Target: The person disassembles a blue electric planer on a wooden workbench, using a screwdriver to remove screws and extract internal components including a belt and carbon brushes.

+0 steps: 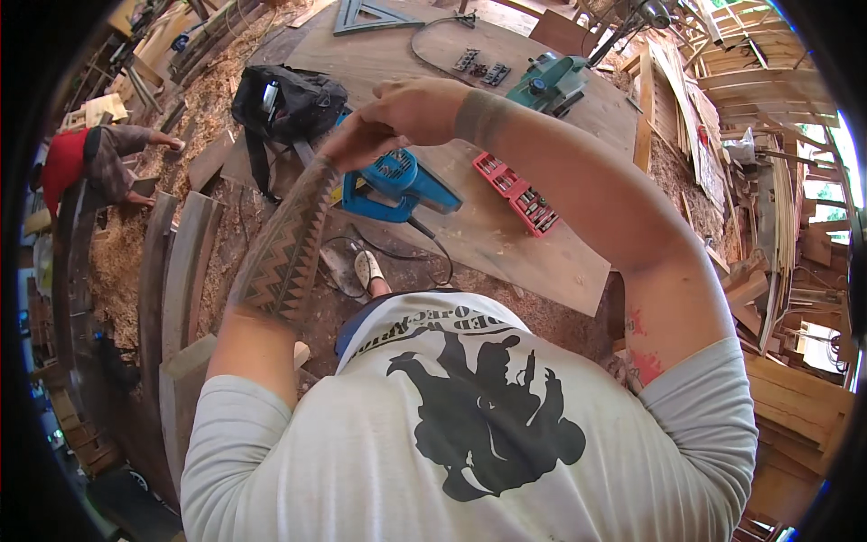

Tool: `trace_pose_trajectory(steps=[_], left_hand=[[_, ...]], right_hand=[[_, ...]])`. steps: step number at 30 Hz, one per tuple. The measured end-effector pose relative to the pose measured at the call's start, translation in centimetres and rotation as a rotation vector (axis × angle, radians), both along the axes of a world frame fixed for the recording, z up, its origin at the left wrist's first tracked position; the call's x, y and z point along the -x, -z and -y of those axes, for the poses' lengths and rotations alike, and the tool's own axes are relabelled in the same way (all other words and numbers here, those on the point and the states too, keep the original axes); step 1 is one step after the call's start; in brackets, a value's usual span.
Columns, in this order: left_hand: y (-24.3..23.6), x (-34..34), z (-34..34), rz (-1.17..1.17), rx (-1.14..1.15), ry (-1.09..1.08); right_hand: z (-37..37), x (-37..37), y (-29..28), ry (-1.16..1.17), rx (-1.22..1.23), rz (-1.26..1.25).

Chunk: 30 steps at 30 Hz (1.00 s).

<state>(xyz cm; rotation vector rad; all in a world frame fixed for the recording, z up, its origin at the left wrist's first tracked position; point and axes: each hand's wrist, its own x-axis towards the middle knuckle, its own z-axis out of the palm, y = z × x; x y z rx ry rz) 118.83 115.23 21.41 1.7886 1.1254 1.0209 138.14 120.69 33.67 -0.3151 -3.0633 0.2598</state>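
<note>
Blue power tool (397, 185) lies on the big plywood sheet (542, 253) that serves as a worktable, just below the two raised hands and nearest to them, with its black cord (424, 237) curling off the near edge of the board. Neither hand touches it. The left hand (357, 143) and the right hand (411, 110) are lifted in front of the camera and pressed together above the tool, the right one laid over the left with its fingers curled in; whether they clasp anything between them cannot be told, since the knuckles hide the palms. Both forearms carry dark patterned tattoos (a zigzag band runs the length of the left one), and the grey sleeves are pushed up past the elbows.

Just right of the blue tool lies a red case of bits (517, 192), open and flat on the board. Farther back stands a green power tool (548, 81), with a small dark set of parts (480, 68) beside it and a metal triangle frame (370, 15) at the far end. A black bag (287, 101) sits at the left edge of the board, touching the sawdust-covered ground. Curved wooden planks (176, 271) lie on the floor to the left. Beyond them another person in a red top (90, 158) bends low over the shavings.
</note>
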Motion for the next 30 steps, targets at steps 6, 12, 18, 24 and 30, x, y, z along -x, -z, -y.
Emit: trace_pose_trajectory(steps=[6,12,18,24,30], left_hand=[[0.3,0.6,1.4,0.021,0.185,-0.131],[-0.9,-1.2,3.0,0.069,0.099,-0.222],[-1.1,-0.3,3.0,-0.232,0.138,-0.106],[1.2,-0.5,1.4,-0.692,-0.007,-0.054],[11.4,4.9,0.4,0.725,0.395,0.222]], right_hand=[[0.5,1.3,-1.4,0.079,0.025,0.055],[1.4,2.2,-3.0,0.142,-0.065,0.398],[0.2,1.3,-2.2,0.012,0.076,0.282],[-0.5,0.9,-1.2,-0.09,0.024,0.252],[3.5,4.4,-3.8,0.244,-0.145,0.301]])
